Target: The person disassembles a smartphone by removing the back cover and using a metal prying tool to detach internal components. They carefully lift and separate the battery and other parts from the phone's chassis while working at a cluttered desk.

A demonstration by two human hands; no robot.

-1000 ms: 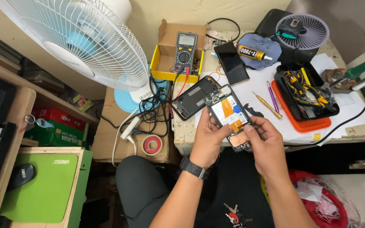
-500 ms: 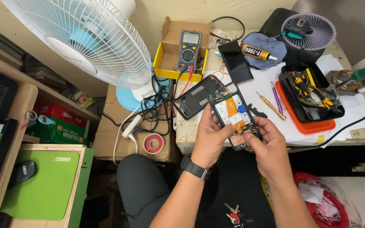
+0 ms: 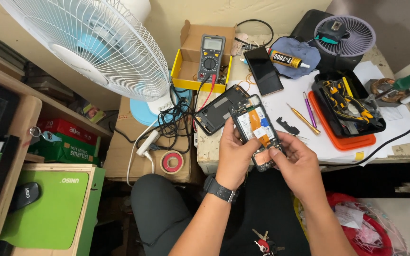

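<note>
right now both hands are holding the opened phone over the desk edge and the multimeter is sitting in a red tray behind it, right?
Not quite. The head view shows both the left hand and the right hand holding the opened phone over the desk edge, but the multimeter sits in a yellow cardboard box, not a red tray. The orange-red tray lies to the right, under a black tray of tools.

Lower end of the opened phone (image 3: 256,127) behind the right hand (image 3: 296,163); fan (image 3: 91,42) cut off at top.
</note>
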